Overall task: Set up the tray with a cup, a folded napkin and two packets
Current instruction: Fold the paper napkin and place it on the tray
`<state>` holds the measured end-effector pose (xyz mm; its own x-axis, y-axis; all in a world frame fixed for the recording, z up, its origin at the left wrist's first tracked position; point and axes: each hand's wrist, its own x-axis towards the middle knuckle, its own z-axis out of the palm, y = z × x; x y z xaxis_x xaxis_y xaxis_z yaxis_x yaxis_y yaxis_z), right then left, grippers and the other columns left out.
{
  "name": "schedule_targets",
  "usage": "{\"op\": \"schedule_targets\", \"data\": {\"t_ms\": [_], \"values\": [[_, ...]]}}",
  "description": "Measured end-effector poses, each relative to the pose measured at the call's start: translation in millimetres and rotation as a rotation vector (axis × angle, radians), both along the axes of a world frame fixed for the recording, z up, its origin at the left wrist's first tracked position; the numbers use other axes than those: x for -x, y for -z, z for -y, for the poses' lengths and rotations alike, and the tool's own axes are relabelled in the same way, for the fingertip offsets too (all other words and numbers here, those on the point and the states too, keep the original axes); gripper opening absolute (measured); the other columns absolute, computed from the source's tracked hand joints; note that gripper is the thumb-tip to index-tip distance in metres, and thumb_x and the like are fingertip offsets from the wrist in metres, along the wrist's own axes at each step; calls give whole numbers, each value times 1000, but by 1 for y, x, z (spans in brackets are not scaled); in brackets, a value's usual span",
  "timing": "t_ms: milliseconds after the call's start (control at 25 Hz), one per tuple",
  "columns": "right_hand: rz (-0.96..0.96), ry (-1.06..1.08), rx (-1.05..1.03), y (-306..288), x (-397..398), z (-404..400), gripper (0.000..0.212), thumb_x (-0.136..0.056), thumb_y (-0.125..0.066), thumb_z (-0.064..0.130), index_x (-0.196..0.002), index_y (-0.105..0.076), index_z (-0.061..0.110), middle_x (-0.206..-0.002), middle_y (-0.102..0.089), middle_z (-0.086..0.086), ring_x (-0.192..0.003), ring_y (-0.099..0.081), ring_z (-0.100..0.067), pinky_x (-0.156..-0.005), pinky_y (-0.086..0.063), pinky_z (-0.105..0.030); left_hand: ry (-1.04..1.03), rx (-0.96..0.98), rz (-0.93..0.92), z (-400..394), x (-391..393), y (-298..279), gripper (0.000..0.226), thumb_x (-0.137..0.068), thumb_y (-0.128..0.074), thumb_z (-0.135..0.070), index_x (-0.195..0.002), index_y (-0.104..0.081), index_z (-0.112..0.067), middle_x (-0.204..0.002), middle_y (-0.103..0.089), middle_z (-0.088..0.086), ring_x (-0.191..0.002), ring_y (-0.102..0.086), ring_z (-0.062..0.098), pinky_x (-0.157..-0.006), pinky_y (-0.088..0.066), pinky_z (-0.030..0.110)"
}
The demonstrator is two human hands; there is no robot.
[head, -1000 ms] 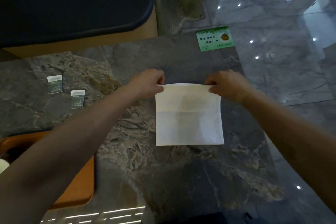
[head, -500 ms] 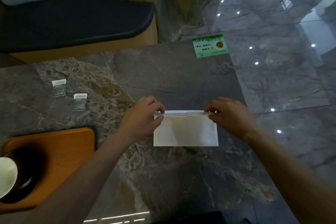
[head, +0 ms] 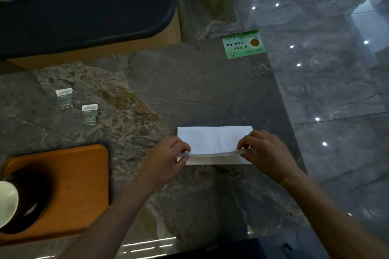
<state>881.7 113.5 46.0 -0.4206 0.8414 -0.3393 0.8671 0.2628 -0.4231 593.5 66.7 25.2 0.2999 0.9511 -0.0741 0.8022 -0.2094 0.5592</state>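
The picture is dim and a bit soft. Small white lights shine as dots on the glossy floor (head: 328, 90). Bright stripes glare on the near edge of the table (head: 189, 90). The edges look bent, maybe from the wide lens.

Two small green-and-white paper packets lie on the grey marbled stone table (head: 189, 82): one (head: 64, 98) at about ten o'clock and the other (head: 89, 111) just beside it, toward four o'clock from the first. One white paper napkin (head: 213, 141), folded over, sits right of centre. One orange-brown wooden tray (head: 80, 185) with rounded corners lies at eight o'clock, bearing one dark round saucer (head: 31, 200) and one pale round cup (head: 7, 202), cut by the frame's edge. One green printed card (head: 243, 44) rests at one o'clock. Two bare hands are in view, the left hand (head: 166, 160) and the right hand (head: 267, 153).
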Motion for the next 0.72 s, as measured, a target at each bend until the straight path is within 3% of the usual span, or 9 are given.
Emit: {"op": "schedule_targets", "data": {"t_ms": [440,720], "values": [[35,-27,18,25,-6,16,23,-83,-71,35,-105,-66,33,-115,-61,8,-99,-49,-9,-83,-34,-22,33,54,-18,6,2,27,10,-80,-74,-21,-88,-68,-21,-90,-64,-5,-83,-57,14,-60,-50,29],[47,-33,-31,33,-10,27,28,-78,-76,34,-104,-67,28,-113,-64,0,-100,-56,-20,-83,-49,-35,123,56,-53,2,6,28,14,-80,-74,-30,-89,-69,-20,-90,-65,-4,-82,-57,15,-60,-47,29]]}}
